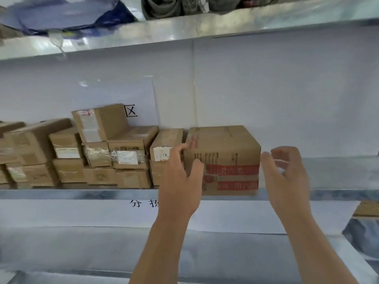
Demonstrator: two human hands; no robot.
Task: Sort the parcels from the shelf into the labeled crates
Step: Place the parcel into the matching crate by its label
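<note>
A large cardboard box [223, 158] with red tape bands is seen standing on the metal shelf [82, 192], at the front edge, to the right of a pile of smaller parcels [98, 158]. The printing on the red bands is blurred and only partly readable.

The left hand [181, 179] is laid on the left front corner of the box: the thumb is pressed on the front face, and the fingers are wrapped around the left side, where their tips are hidden between the box and the neighbouring parcel. The hand is half closed around this corner, but whether the box is really gripped cannot be told.

The right hand [287, 177] is held just beside the right edge of the box, with fingers curved and spread open; nothing is held in it. If the fingertips touch the cardboard cannot be decided, because of motion blur.

Behind the parcels a white sheet [141, 95] is fixed to the wall; only one character is visible, the rest is covered by a box. A second paper sign [102, 212] hangs below the shelf edge, and its text is cut by the left forearm. On the upper shelf a blue bag [67, 15] and some dark bundles [164, 7] are cut off by the frame. No crates are shown
</note>
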